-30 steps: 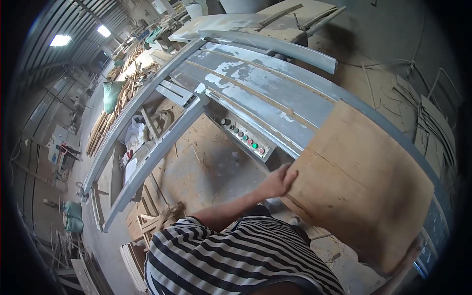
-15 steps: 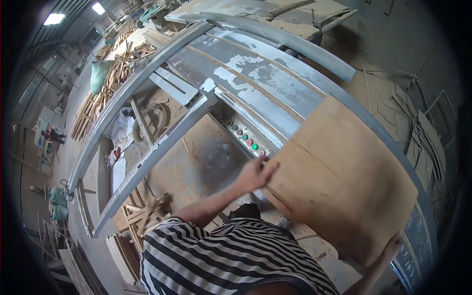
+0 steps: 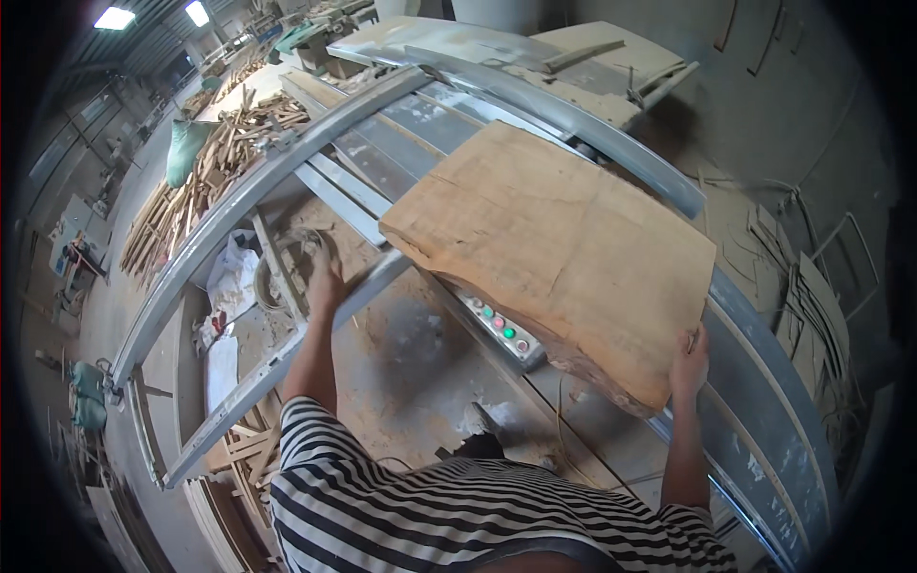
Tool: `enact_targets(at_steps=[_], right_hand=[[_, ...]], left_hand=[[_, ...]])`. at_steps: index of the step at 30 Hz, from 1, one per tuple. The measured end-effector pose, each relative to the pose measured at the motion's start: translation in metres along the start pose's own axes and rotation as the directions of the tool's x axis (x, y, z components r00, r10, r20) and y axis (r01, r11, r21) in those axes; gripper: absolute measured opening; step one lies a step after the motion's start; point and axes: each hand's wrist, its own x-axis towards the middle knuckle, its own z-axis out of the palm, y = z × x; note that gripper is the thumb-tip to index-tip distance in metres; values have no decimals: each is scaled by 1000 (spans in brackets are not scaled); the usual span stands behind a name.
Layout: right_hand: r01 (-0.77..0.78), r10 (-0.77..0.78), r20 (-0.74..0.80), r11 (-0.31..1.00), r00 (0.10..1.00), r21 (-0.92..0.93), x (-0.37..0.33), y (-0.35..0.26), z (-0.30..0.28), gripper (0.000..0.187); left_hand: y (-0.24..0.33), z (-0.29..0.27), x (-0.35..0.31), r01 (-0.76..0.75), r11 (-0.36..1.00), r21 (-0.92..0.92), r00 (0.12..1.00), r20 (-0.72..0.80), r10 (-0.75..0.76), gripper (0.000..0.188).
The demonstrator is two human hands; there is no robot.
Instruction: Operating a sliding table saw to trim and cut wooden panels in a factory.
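A broad wooden slab (image 3: 573, 248) with a rough, wavy near edge lies across the metal bed (image 3: 382, 143) of a large machine. At its right end, my right hand (image 3: 690, 365) is closed on the slab's corner, its fingers partly hidden. My left hand (image 3: 326, 272) is off the slab, reaching forward over the side rail (image 3: 277, 358) with its fingers stretched out. It holds nothing that I can see. Below the slab's near edge, a control panel (image 3: 506, 332) with red and green buttons shows in part.
Long metal rails frame the machine on the left and far sides. Scrap wood strips (image 3: 205, 177) are heaped at the far left, and more offcuts (image 3: 250, 449) lie at the near left. A white bag (image 3: 232, 269) sits inside the left frame. Sheets and cables lie by the right wall.
The slab has moved left and away from me and now lies flatter over the bed. My left hand has left its edge and swung left; my right hand has moved left and forward with it.
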Motion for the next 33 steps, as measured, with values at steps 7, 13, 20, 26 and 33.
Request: enact_targets(at_steps=[7, 13, 20, 26, 33], right_hand=[[159, -158, -21, 967, 987, 197, 16, 28, 32, 43], [4, -15, 23, 912, 1000, 409, 14, 34, 34, 41], [114, -105, -47, 870, 993, 480, 8, 11, 38, 42], [3, -66, 83, 802, 994, 598, 26, -53, 89, 41], [128, -148, -9, 828, 989, 545, 59, -163, 181, 42]], left_hand=[[-42, 46, -30, -10, 997, 83, 1000, 22, 8, 64], [-29, 23, -31, 39, 996, 83, 979, 197, -55, 81], [-17, 28, -35, 82, 985, 152, 985, 141, -104, 78], [-10, 25, -41, 37, 984, 173, 994, 95, -54, 74], [-7, 24, -44, 44, 979, 200, 995, 81, -61, 73]])
